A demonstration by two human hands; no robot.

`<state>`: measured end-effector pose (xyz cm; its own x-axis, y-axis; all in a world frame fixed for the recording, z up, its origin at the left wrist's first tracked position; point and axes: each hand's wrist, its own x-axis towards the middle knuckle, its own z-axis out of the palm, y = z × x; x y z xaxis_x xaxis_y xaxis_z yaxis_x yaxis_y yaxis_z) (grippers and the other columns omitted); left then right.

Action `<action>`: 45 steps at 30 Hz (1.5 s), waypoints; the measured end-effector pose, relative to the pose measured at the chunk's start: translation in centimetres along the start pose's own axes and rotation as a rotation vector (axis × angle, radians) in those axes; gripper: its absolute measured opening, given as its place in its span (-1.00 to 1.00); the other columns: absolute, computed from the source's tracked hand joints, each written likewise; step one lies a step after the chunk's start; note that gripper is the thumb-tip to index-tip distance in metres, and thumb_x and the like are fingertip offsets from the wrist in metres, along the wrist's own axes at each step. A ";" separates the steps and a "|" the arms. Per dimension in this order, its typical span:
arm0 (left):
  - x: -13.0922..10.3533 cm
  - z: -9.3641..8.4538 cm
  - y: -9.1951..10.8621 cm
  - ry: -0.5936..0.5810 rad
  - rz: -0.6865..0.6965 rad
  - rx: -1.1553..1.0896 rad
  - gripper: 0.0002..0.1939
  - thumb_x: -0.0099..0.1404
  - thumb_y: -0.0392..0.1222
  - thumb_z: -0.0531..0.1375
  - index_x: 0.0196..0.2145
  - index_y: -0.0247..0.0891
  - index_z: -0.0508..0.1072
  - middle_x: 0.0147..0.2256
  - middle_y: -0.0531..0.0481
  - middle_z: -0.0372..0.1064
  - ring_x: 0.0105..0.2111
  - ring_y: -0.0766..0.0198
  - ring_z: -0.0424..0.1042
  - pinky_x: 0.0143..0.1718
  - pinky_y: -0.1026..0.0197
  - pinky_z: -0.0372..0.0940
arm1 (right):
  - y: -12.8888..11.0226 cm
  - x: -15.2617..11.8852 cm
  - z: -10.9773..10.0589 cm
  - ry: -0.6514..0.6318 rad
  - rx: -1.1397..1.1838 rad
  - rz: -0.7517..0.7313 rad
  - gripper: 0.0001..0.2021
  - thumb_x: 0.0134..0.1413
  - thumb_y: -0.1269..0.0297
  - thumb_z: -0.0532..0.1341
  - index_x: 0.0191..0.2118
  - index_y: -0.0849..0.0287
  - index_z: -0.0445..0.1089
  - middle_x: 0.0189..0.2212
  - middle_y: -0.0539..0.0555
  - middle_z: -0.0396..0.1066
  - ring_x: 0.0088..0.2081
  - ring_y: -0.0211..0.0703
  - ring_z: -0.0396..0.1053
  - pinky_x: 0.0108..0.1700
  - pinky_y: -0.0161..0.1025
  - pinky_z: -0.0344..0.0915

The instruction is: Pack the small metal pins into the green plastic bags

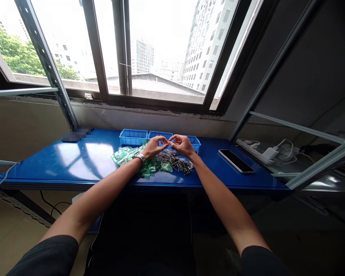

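My left hand (153, 147), with a watch on its wrist, is raised over a pile of green-tinted clear packets (151, 165). Thumb and fingertips are pinched together, meeting those of my right hand (183, 145). Anything between the fingertips is too small to make out. Below my right hand lies a heap of dark and brassy screw-like pieces (181, 165), and beside it some colourless clear pieces (164, 155). Behind the hands stand a left blue bin (133, 137), a middle blue bin (160, 134) and a right blue bin (195, 143), partly hidden by my right hand.
A phone (236, 161) lies on the blue table (57, 165) to the right. Past it are a power strip (254, 151) and a white charger (270, 153) with cables. A dark blurred object (77, 135) rests at the back left. Metal shelf posts rise on both sides.
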<state>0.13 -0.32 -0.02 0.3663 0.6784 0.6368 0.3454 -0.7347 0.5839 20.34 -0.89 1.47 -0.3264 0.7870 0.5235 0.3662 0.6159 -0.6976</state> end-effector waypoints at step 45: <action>0.1 -0.1 0.2 0.099 -0.001 -0.025 -0.66 0.36 0.11 0.25 -0.30 -0.26 0.56 -0.29 -0.09 0.55 -0.30 0.18 0.45 -0.35 0.21 0.29 | 0.4 0.1 0.2 -0.031 -0.065 -0.026 -0.66 0.07 -0.01 0.35 -0.29 0.22 0.52 -0.64 -0.14 0.11 -0.59 -0.33 -0.02 -0.51 -0.30 -0.04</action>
<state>0.10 -0.36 0.21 0.2789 0.6759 0.6822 0.3232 -0.7350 0.5961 20.29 -0.57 1.13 -0.3628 0.7700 0.5248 0.4128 0.6377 -0.6503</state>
